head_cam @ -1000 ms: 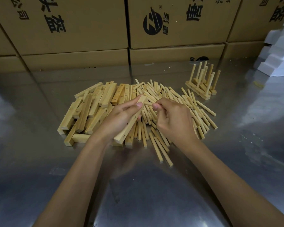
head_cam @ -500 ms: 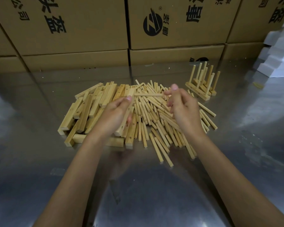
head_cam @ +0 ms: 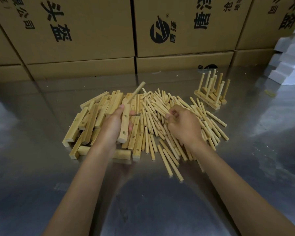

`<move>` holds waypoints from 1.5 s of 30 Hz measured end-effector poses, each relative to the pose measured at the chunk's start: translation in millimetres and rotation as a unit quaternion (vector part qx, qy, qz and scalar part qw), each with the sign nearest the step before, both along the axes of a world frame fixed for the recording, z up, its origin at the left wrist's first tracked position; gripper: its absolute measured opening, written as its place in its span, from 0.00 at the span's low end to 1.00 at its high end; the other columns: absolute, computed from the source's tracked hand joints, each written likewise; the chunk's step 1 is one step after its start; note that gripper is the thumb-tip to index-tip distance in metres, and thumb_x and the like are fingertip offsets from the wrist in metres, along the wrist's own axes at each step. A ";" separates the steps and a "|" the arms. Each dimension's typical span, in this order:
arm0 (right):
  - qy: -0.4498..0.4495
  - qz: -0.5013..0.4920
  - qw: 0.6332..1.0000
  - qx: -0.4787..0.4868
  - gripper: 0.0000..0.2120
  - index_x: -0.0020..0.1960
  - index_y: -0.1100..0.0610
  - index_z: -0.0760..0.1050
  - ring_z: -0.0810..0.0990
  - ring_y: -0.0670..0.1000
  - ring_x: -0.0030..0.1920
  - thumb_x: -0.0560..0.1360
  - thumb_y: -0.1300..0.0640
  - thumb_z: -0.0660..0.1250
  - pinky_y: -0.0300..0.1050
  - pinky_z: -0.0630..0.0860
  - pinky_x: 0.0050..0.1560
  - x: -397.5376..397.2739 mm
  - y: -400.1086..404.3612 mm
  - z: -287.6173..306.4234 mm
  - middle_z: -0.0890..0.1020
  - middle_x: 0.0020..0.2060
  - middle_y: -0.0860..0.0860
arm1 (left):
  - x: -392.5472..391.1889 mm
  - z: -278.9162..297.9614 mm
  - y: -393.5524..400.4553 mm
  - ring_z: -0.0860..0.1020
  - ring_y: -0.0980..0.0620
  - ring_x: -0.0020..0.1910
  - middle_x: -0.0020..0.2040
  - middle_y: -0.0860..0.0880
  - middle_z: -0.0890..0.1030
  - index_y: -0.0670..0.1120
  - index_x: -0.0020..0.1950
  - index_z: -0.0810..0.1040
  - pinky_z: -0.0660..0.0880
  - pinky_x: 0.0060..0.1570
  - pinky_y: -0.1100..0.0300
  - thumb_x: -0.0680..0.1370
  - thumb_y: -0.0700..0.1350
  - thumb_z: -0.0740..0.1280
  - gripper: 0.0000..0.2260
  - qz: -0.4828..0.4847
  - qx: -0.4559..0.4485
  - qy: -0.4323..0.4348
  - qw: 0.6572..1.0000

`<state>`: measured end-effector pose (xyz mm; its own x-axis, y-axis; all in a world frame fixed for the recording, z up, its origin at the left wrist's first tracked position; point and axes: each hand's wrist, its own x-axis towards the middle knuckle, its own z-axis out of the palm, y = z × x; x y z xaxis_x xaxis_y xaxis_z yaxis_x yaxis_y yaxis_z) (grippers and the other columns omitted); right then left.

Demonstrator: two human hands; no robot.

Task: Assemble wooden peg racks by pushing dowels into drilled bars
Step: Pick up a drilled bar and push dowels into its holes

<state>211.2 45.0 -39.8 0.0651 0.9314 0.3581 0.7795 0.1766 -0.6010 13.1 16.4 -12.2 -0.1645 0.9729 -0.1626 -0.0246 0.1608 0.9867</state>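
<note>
Head view: the left hand (head_cam: 115,126) grips a drilled bar (head_cam: 125,124) above the bar pile, one dowel (head_cam: 137,91) standing in its far hole. The right hand (head_cam: 184,124) curls into the loose dowels (head_cam: 162,113) — seemingly pinching one, though the fingertips are hidden. Light, stiff wood — hold the bar mid-length.

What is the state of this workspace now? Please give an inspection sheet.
Surface: reflective metal table.
Job's things: drilled bar with one dowel in its far hole; pile of bars; pile of dowels; finished racks at far right.
Clutter: small chips near the boxes.
Grippers: left hand grips the bar; right hand picks among dowels.
Cables: nothing seen.
Surroundings: cardboard boxes; white foam blocks.
</note>
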 end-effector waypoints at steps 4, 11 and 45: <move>0.036 0.134 0.988 0.068 0.08 0.56 0.47 0.78 0.74 0.39 0.42 0.81 0.56 0.64 0.35 0.67 0.37 -0.7 -24.1 14.4 0.78 0.41 0.39 | 3.2 4.6 -3.0 0.69 0.57 0.21 0.27 0.51 0.72 0.45 0.50 0.83 0.66 0.20 0.65 0.85 0.56 0.57 0.20 0.003 -0.025 -0.038 0.999; -0.050 0.177 0.966 0.183 0.13 0.61 0.53 0.81 0.69 0.46 0.45 0.79 0.61 0.65 0.40 0.65 0.40 -23.0 -44.7 17.8 0.75 0.41 0.46 | 10.5 7.3 -7.0 0.70 0.56 0.23 0.26 0.52 0.73 0.49 0.45 0.83 0.66 0.24 0.62 0.83 0.59 0.60 0.19 -0.003 -0.060 -0.020 0.998; 0.164 0.158 0.973 0.026 0.07 0.46 0.54 0.83 0.71 0.41 0.22 0.79 0.60 0.67 0.30 0.60 0.23 -18.4 -48.4 17.1 0.74 0.23 0.40 | 23.2 -6.7 -8.5 0.64 0.56 0.73 0.76 0.56 0.67 0.56 0.79 0.61 0.58 0.64 0.54 0.84 0.64 0.49 0.26 -0.072 0.059 0.213 0.972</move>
